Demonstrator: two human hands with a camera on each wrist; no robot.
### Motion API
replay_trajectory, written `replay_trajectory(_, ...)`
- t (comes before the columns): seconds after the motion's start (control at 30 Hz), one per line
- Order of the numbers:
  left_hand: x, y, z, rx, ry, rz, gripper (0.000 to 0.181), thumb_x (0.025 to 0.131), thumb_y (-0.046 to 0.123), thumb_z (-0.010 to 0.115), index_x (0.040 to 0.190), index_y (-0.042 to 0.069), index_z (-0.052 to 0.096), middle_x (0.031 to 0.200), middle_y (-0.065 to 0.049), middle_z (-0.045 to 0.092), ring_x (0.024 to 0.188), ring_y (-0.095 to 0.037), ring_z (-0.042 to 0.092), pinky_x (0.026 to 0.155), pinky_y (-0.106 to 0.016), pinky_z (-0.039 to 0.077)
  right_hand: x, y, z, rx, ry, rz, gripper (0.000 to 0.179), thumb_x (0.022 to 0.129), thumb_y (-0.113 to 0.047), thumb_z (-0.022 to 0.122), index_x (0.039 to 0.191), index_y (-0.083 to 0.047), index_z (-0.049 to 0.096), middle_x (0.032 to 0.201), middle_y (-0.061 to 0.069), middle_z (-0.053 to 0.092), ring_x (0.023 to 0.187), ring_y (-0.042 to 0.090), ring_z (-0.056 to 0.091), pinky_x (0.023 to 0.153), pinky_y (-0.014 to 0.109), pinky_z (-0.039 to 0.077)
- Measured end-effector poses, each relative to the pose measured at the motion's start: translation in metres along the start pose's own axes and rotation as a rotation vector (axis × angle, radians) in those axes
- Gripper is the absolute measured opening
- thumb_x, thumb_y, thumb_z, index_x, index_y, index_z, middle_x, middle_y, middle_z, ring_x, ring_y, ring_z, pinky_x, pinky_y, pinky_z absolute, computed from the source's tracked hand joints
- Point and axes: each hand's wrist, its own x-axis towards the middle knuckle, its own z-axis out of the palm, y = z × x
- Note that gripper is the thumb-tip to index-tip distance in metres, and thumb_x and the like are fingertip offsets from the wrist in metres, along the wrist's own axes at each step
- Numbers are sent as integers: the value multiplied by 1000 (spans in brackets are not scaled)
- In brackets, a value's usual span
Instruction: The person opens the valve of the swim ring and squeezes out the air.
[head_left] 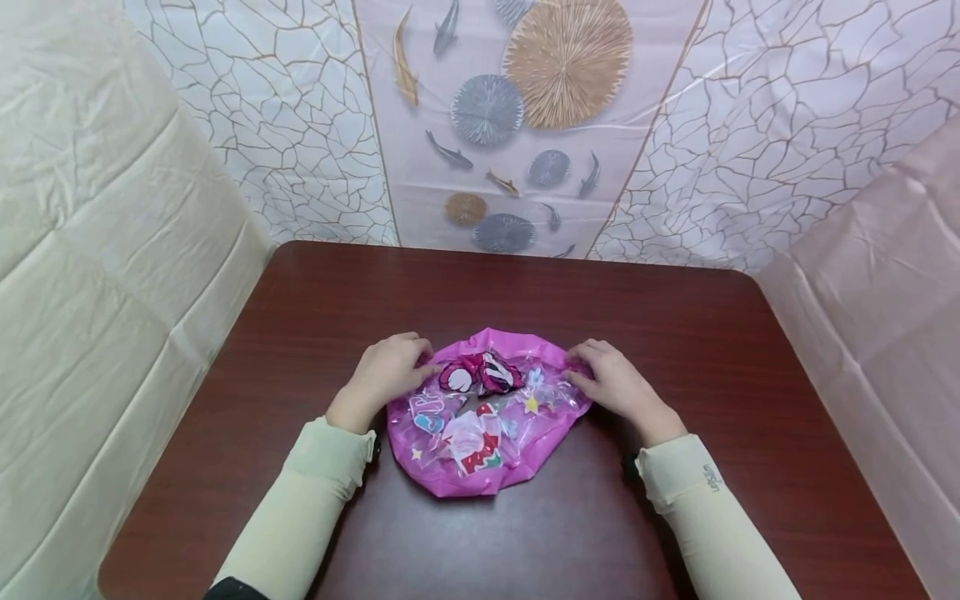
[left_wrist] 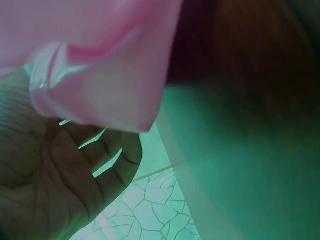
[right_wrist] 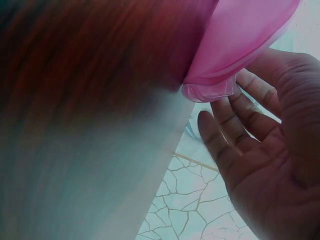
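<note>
A deflated pink swim ring (head_left: pixel 536 454) lies flattened on the table in the head view, its clear top printed with a cartoon figure, stars and a bow. My left hand (head_left: pixel 386 373) holds its left rim, thumb over the top and fingers curving toward the far edge. At the right rim, my right hand (head_left: pixel 613 381) grips the plastic between thumb and fingers. Pink plastic (left_wrist: pixel 105 92) covers part of the left hand (left_wrist: pixel 65 175) in the left wrist view. Beside a pink fold (right_wrist: pixel 240 50), the right hand (right_wrist: pixel 270 145) shows loosely bent fingers in the right wrist view.
The dark brown table (head_left: pixel 480 550) has rounded corners. Behind it hangs a patterned cloth (head_left: pixel 300 108) with gold and grey discs. Pale quilted covers stand along the left side (head_left: pixel 97 275) and right side (head_left: pixel 885 333).
</note>
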Motion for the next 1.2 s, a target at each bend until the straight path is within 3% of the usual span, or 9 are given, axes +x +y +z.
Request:
replay_trajectory(0.17,0,1,2,-21,36,-2,19,90,34,75,101,19,78,98,1,72,89,-22,68,78,-45,57,2,2,4,-39,-31,15,18,88,-17,80,98,-6,70,94,7,66,90,25,58,84,43,52)
replay_trajectory(0.43,4,5,4,-25,21,-23,16,89,30,75,99,17,78,96,-1,73,87,-23,67,75,-45,57,9,6,7,-74,-43,-51,10,88,-17,79,87,-14,70,83,-2,63,81,23,55,77,40,50)
replay_trajectory(0.63,9,5,7,-20,11,-20,15,91,31,74,96,18,77,93,0,72,83,-21,66,71,-44,57,11,5,7,-76,-65,-38,11,88,-19,79,89,-13,70,83,-1,64,81,23,56,75,41,51)
replay_trajectory(0.9,12,3,6,-57,-31,-101,11,92,35,71,92,25,76,88,7,70,78,-18,62,64,-42,52,12,8,5,-20,-54,-77,9,89,-17,77,87,-11,70,87,4,63,84,25,57,77,42,50)
replay_trajectory(1.2,14,-6,8,-113,-39,-137,15,92,39,70,92,27,78,88,7,72,83,-19,64,66,-42,50,12,11,3,5,-80,-73,6,92,-15,74,90,-12,70,87,-1,65,86,23,58,80,44,51)
